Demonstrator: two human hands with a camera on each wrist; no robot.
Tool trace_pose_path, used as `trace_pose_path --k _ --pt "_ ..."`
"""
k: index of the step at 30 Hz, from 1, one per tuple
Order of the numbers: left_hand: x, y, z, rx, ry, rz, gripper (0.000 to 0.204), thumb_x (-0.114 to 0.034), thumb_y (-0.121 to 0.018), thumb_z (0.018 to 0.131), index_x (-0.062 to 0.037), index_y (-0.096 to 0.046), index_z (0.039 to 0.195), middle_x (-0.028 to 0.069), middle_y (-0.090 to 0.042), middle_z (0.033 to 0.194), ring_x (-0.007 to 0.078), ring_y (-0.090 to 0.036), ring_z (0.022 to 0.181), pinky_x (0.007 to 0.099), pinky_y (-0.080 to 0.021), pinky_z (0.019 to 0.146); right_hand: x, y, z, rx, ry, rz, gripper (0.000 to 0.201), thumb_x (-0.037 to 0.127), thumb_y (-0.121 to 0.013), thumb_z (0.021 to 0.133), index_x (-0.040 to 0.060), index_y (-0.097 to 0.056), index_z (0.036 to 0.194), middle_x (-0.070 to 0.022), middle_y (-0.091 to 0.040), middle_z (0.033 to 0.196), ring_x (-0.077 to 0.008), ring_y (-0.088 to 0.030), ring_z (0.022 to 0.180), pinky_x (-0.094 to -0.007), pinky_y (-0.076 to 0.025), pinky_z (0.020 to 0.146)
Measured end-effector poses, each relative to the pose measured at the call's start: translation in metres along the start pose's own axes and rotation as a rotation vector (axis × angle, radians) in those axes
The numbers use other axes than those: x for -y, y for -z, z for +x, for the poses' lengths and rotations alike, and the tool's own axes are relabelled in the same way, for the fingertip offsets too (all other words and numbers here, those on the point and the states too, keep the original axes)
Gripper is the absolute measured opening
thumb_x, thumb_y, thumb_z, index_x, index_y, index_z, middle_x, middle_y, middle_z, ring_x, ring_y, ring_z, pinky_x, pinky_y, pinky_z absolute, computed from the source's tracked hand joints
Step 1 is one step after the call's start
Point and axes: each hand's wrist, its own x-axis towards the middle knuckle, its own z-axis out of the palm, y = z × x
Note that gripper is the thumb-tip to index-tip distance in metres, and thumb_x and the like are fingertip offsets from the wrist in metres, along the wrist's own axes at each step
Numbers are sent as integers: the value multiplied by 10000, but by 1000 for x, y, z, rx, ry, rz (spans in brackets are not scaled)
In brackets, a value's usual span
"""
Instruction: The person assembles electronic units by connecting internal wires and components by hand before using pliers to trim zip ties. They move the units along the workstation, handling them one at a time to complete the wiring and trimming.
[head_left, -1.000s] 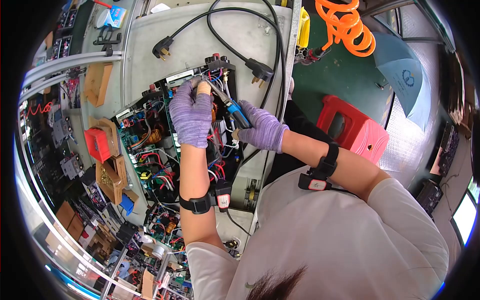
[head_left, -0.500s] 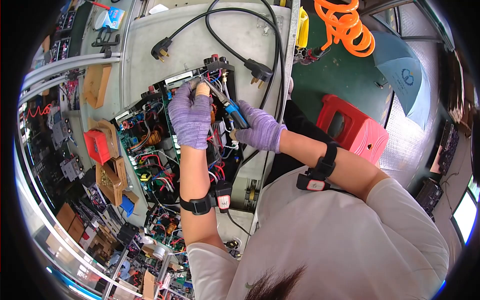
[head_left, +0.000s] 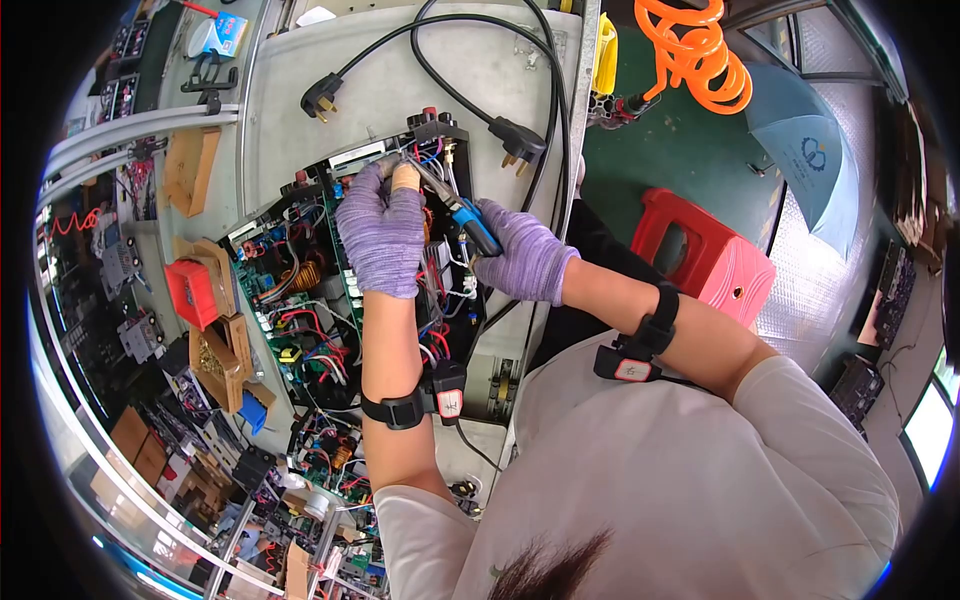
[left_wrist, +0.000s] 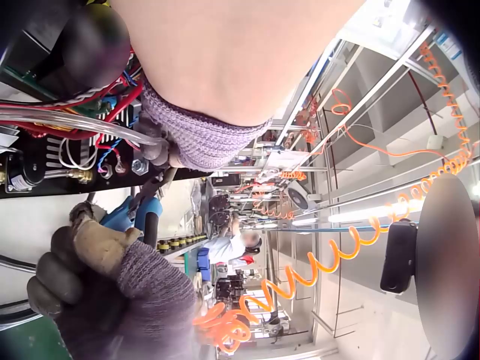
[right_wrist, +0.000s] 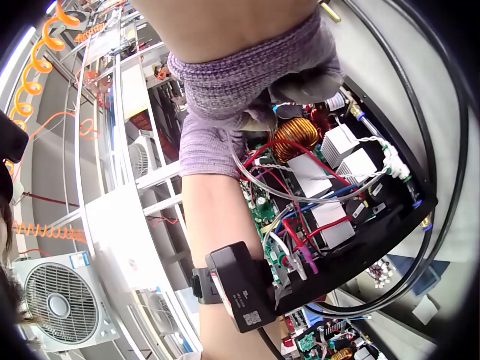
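Note:
In the head view, blue-handled pliers [head_left: 473, 228] are gripped by the right hand [head_left: 525, 258], their jaws pointing at the top end of an open black chassis [head_left: 452, 133] full of wires. The left hand [head_left: 382, 232], in a purple glove, bends its fingers at the plier tips; whatever it pinches there is too small to tell. In the left wrist view, the right hand [left_wrist: 135, 300] holds the blue handles [left_wrist: 132, 215] close beside the chassis edge, near the left hand [left_wrist: 187, 139]. A copper coil [right_wrist: 297, 140] and clear tubing show inside the chassis in the right wrist view.
A second open chassis [head_left: 300, 300] lies left of the first. Black power plugs [head_left: 518, 142] and cables lie on the grey bench [head_left: 400, 80]. Small-parts boxes [head_left: 218, 360] and a red bin [head_left: 190, 292] stand at the left; a red stool [head_left: 705, 260] is at the right.
Both hands stay almost where they were at the chassis's top end, with the pliers still held. Only slight shifts of the hands and view show.

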Motion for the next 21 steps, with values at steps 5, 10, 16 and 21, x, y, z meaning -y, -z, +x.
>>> trace_pose_path --k 5,10,16,21 --pt "4 -1 1 -13 -44 17 189 -135 -628 859 5 -633 986 40 -619 748 79 -549 619 218 -450 548 -2 -6 0 -33 -13 11 423 96 -605 688 3 -500 1087 -135 -539 659 -249 -547 594 -364 -457 580" --pt "16 -2 4 -34 -107 -11 172 -122 -627 865 -21 -632 1004 36 -625 756 71 -567 580 195 -452 471 -1 -11 0 -40 -39 8 363 76 -592 688 6 -517 1035 -113 -528 646 -212 -527 580 -352 -458 570" --pt "-23 -2 -7 2 184 -180 201 -116 -638 846 34 -634 981 46 -635 759 76 -566 637 211 -476 583 -5 -22 2 -55 -15 177 431 39 -575 684 3 -517 1109 -80 -529 674 -164 -517 596 -331 -463 570" --pt "-14 -1 -5 -15 136 -196 189 -94 -634 834 30 -638 977 50 -642 788 83 -583 657 215 -492 589 0 -26 1 -52 -22 232 505 18 -568 684 8 -496 1184 -61 -518 696 -139 -498 615 -311 -463 578"
